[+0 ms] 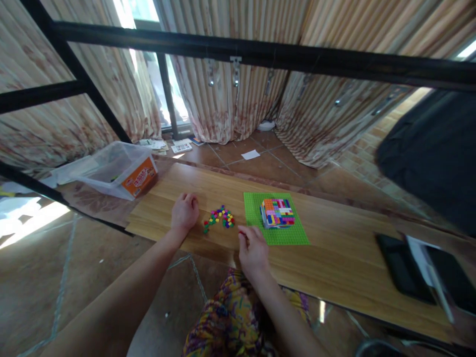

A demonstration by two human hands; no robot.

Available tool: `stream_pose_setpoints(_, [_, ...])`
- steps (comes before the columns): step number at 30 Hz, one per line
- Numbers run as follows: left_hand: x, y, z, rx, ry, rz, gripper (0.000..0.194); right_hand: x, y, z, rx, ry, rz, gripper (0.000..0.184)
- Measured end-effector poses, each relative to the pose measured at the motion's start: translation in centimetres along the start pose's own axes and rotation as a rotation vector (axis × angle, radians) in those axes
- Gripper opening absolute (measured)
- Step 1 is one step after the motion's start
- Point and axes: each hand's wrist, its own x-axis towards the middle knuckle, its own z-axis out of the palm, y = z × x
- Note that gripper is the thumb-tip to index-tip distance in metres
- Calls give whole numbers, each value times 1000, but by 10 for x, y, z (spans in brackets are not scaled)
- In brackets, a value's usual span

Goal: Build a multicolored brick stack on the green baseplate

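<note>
My left hand (184, 212) rests on the wooden board (334, 248) with its fingers curled under, just left of a small heap of coloured bricks (219, 218). My right hand (253, 250) is at the board's near edge, its fingers pinched on a small red piece at the left edge of the green baseplate (260, 233). A multicoloured block of stacked bricks (277, 213) stands on that baseplate, a little beyond my right hand.
A clear plastic bin with an orange label (119, 171) stands on the floor at the left. A black tablet (401, 267) and papers lie on the board's right end. Black metal bars (260, 52) cross overhead. Curtains hang behind.
</note>
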Motion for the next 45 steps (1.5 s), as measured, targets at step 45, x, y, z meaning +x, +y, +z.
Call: stream_pose_setpoints(45, [-4, 5, -1, -73, -36, -37, 20, 36, 3, 13, -338, -200, -71, 22])
